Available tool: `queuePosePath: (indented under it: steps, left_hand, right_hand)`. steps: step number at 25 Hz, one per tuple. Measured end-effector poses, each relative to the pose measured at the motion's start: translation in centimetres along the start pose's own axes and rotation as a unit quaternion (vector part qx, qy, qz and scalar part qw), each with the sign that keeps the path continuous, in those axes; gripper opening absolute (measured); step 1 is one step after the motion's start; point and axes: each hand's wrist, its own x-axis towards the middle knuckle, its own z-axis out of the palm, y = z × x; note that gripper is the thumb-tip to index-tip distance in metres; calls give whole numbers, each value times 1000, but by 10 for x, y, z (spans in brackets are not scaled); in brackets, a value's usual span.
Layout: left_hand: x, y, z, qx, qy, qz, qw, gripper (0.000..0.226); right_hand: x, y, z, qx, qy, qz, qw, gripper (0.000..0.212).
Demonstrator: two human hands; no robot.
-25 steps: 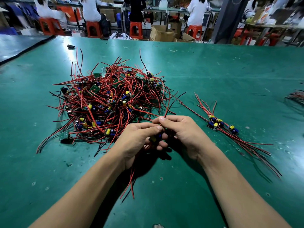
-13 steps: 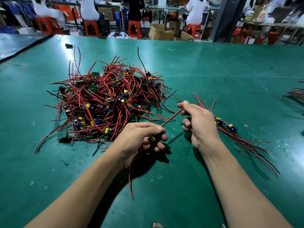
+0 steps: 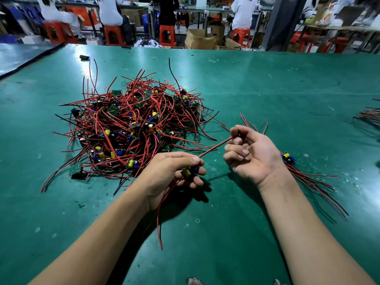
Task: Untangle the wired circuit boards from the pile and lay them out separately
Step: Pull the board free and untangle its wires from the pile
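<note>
A workshop floor lies behind a wide green bench mat, with people in white tops seated on orange stools and open cardboard boxes beyond its far edge. On the left half of the mat sits the pile – a dense tangle of red and black leads with small green boards, yellow capacitors and blue parts caught among them. A small black object lies alone near the far left corner.

Just in front of the pile, the left hand grips one wired circuit board, thumb on top and fingers curled under it, a yellow capacitor showing between them. One set of its red leads trails down past the wrist onto the mat. The other wire pair runs up and right, off the mat, to the right hand, which is turned palm-up with fingers curled and pinches the wire's far end between thumb and forefinger.

Partly hidden behind the right wrist lie the laid-out boards, apart from the pile, their leads fanning out toward the near right. Another bundle of leads shows at the right edge – too cropped to tell more.
</note>
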Motion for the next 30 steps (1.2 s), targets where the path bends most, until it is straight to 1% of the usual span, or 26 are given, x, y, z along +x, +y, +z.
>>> queuePosePath:
  steps: [2, 5, 8, 10, 12, 14, 17, 20, 22, 24, 26, 28, 30]
  left_hand:
    - [0, 1, 0, 2, 2, -1, 1000, 14]
    - [0, 1, 0, 3, 2, -2, 1000, 12]
    - [1, 0, -1, -7, 11, 3, 1000, 16]
    - [2, 0, -1, -15, 21, 9, 1000, 19]
    - [2, 0, 0, -20, 30, 15, 999, 19]
    - [2, 0, 1, -27, 31, 15, 999, 18]
    - [2, 0, 0, -49, 30, 10, 998, 19]
    - [3, 0, -1, -76, 25, 8, 997, 22]
    - [3, 0, 0, -79, 22, 8, 997, 22]
    - [1, 1, 1, -79, 13, 7, 997, 18]
    - [-1, 3, 2, -82, 0, 6, 997, 20]
    - [-2, 5, 1, -86, -5, 3, 996, 33]
    - [-3, 7, 1, -94, -17, 1, 995, 51]
  right_hand:
    - [1, 1, 0, -4, 19, -5, 1000, 39]
    - [2, 2, 2, 17, 27, -11, 999, 26]
    - [4, 5, 0, 14, 30, -10, 999, 30]
    - [6, 9, -1, -42, 44, -31, 998, 38]
    - [8, 12, -1, -110, 62, -47, 991, 51]
    - [10, 15, -1, -172, 67, -52, 982, 56]
    - [7, 21, 0, -269, 24, -35, 962, 48]
    - [3, 29, -1, -369, -85, -2, 926, 42]
    - [1, 33, -1, -391, -144, 15, 909, 46]
    - [1, 35, -2, -407, -158, 13, 900, 45]
    - [2, 36, -2, -421, -159, 3, 893, 43]
    - [2, 36, -2, -415, -163, -3, 895, 41]
    - [2, 37, -4, -395, -162, -14, 904, 32]
